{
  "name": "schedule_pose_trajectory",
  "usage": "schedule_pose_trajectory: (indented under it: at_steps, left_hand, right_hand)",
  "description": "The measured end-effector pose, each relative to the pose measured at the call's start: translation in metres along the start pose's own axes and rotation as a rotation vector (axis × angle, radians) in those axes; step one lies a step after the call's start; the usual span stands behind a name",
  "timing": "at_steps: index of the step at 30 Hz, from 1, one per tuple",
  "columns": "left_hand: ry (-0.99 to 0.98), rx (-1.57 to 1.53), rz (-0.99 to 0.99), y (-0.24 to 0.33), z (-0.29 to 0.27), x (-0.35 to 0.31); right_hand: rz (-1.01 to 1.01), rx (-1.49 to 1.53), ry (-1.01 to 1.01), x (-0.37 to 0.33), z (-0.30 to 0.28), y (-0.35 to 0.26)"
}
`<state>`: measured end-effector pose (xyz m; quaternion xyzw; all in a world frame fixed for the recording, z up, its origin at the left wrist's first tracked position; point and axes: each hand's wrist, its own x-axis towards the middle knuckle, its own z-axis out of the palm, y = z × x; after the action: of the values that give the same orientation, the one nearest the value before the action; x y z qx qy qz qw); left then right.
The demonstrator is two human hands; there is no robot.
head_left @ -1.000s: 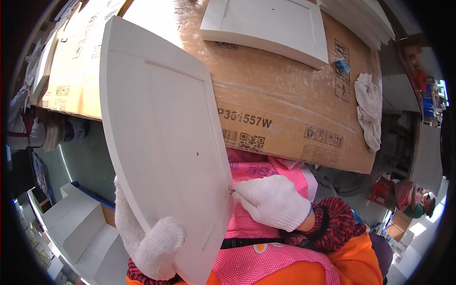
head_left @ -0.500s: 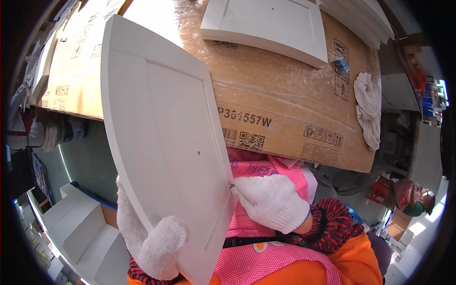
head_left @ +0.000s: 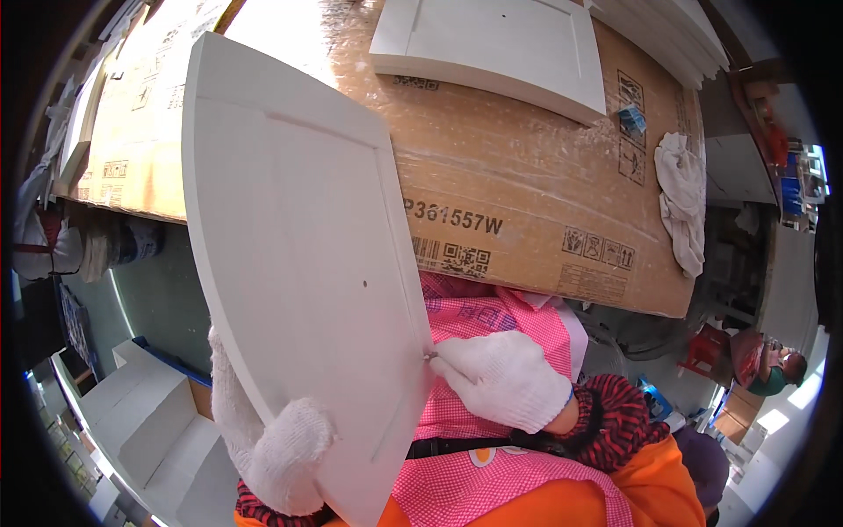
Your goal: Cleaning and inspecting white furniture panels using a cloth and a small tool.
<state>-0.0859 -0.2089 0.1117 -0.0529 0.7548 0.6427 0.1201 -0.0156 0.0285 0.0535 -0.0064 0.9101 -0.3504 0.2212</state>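
A white panel with a recessed centre and a small dark hole, like a cabinet door (head_left: 290, 237), stands tilted in front of me, its upper part against the cardboard box. My left hand (head_left: 285, 452), in a white knitted glove, wraps round its lower left edge; some fingers are hidden behind it. My right hand (head_left: 505, 379), gloved the same way, is closed in a pinch by the panel's right edge. From its fingertips pokes a small metal piece (head_left: 430, 356), touching the edge. Most of that piece is covered, so its kind is unclear.
A large plastic-wrapped cardboard box (head_left: 518, 193) lies ahead. On it are another white panel (head_left: 492, 48), stacked white panels (head_left: 663, 35), a blue scrap (head_left: 631, 119) and a white cloth (head_left: 680, 198). White boards (head_left: 158, 413) sit lower left. Another person (head_left: 773, 367) is far right.
My right hand has slid slightly down along the panel's right edge with the small metal piece. The panel and my left hand have shifted a little to the left.
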Motion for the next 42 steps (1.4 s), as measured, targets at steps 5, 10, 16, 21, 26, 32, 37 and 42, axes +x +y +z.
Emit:
schedule_pose_trajectory:
  at_steps: [5, 10, 16, 21, 26, 32, 37, 42]
  left_hand:
    - [0.002, -0.026, -0.132, -0.003, -0.001, 0.001]
    - [0.024, -0.049, -0.151, -0.008, -0.001, 0.004]
    - [0.057, -0.095, -0.196, -0.003, -0.003, -0.002]
    - [0.049, -0.117, -0.244, -0.015, -0.004, 0.005]
    - [0.100, -0.123, -0.242, -0.011, -0.009, -0.002]
    - [0.094, -0.105, -0.301, -0.016, -0.013, 0.006]
    - [0.204, -0.047, -0.274, -0.019, -0.010, -0.001]
    - [0.122, -0.111, -0.250, -0.007, -0.007, 0.005]
  right_hand:
    - [-0.110, 0.077, 0.205, 0.009, 0.000, 0.006]
    - [-0.063, 0.002, 0.122, 0.008, -0.001, 0.002]
    - [-0.050, 0.034, 0.089, 0.000, 0.004, 0.000]
    - [-0.089, 0.021, 0.168, 0.006, 0.002, 0.003]
    - [-0.003, -0.004, 0.053, -0.003, 0.003, -0.007]
    - [-0.078, -0.006, 0.141, 0.014, -0.005, 0.000]
    - [-0.038, -0.054, 0.103, 0.003, 0.001, -0.007]
    - [-0.048, -0.039, 0.119, 0.000, 0.002, -0.009]
